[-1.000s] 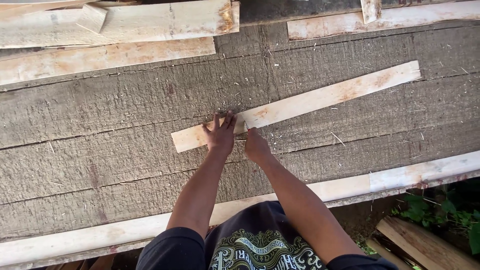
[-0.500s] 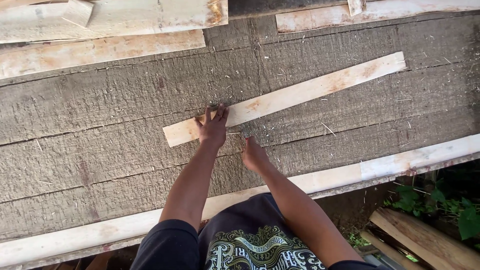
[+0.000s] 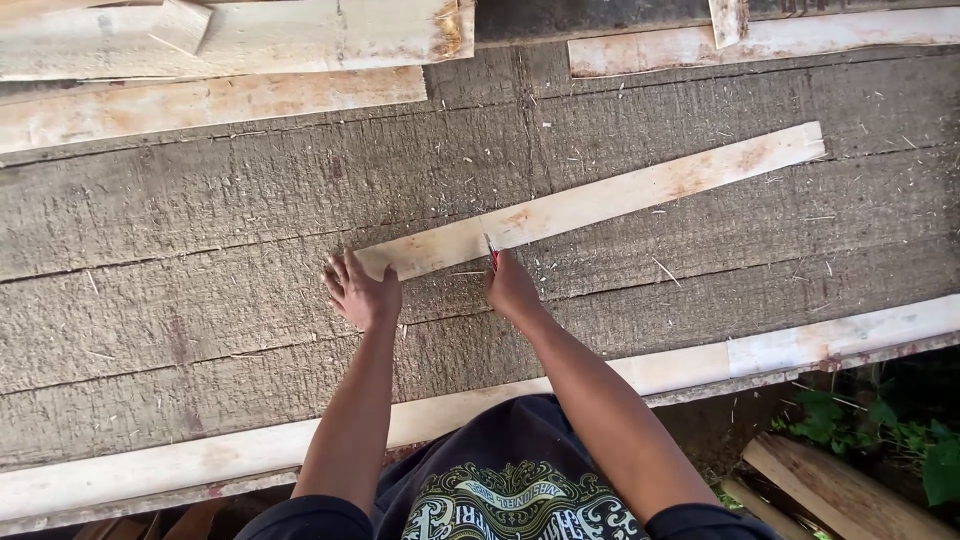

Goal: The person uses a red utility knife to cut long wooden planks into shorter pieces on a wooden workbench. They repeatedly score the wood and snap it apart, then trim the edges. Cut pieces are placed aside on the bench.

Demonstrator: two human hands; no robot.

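A long pale wooden strip [image 3: 640, 190] lies slanted across rough grey planks [image 3: 200, 220]. My left hand [image 3: 362, 292] rests flat at the strip's near-left end, fingers spread, holding nothing. My right hand [image 3: 512, 285] grips a small red pencil [image 3: 492, 252], whose tip touches the strip about a third of the way along from that end. Both forearms reach up from the bottom of the view.
Pale sawn boards [image 3: 230, 40] lie stacked at the top left, another board [image 3: 760, 40] at the top right. A light board edge [image 3: 830, 340] runs along the near side. Green plants [image 3: 900, 430] and scrap wood [image 3: 830, 490] sit at bottom right.
My hands have moved apart along the strip: the left hand now sits at its end and the right hand has come up onto the strip with the pencil.
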